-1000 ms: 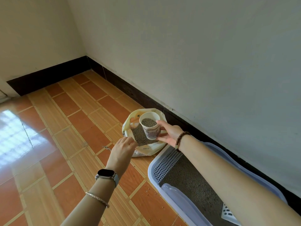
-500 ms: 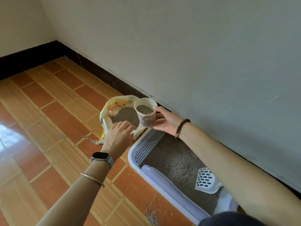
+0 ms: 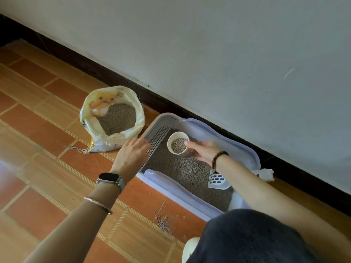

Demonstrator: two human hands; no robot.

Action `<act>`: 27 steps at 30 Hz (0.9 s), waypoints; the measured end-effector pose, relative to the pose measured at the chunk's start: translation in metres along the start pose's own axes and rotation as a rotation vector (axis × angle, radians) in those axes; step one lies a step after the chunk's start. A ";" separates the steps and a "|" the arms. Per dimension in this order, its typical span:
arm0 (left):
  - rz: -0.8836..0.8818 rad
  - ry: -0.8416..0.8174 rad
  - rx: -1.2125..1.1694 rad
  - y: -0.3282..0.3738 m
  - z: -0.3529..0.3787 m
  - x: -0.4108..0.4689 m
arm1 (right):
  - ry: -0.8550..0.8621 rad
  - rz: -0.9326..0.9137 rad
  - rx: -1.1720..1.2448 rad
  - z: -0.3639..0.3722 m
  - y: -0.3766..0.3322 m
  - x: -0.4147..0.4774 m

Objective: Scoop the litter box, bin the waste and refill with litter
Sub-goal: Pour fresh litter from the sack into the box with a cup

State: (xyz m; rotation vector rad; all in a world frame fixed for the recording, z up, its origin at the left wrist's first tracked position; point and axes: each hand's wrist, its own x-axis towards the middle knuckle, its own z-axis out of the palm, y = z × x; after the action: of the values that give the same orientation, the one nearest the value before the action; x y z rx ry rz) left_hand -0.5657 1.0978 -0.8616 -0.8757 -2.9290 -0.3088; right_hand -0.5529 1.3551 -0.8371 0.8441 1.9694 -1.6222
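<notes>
A pale purple litter box (image 3: pixel 245 147) lies on the floor against the wall, filled with grey litter. My right hand (image 3: pixel 204 151) holds a white paper cup (image 3: pixel 178 142) full of litter, tilted a little, just above the box's left end. My left hand (image 3: pixel 132 155) hovers with loose fingers over the box's grated left edge, holding nothing. An open yellow-white litter bag (image 3: pixel 89 126) stands left of the box with grey litter inside. A white slotted scoop (image 3: pixel 217 181) rests in the litter under my right forearm.
Spilled litter grains (image 3: pixel 164 223) lie on the orange tiled floor in front of the box. A crumpled white thing (image 3: pixel 266 174) sits by the box's right end near the dark skirting. My dark-clothed knee (image 3: pixel 247 238) fills the lower right.
My right hand has carried the filled cup from above the bag to over the litter box. My left hand has left the bag's rim and moved right to the box's edge. The view has tipped down.
</notes>
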 end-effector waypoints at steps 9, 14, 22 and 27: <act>0.018 0.036 -0.007 0.004 0.004 0.008 | 0.277 -0.480 -0.750 0.019 0.021 -0.003; 0.003 0.061 -0.028 0.002 0.007 0.006 | 0.313 -0.720 -1.024 0.021 0.028 0.001; -0.020 0.078 -0.036 -0.001 0.011 0.008 | 0.448 -1.024 -1.236 0.020 0.028 0.009; -0.027 0.092 -0.041 -0.002 0.011 0.011 | 0.457 -1.205 -1.192 0.017 0.031 0.018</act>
State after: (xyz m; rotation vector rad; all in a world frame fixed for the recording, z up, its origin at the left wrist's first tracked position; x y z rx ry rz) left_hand -0.5755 1.1045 -0.8710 -0.8046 -2.8611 -0.4012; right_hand -0.5449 1.3454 -0.8746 -0.6312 3.3780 -0.2106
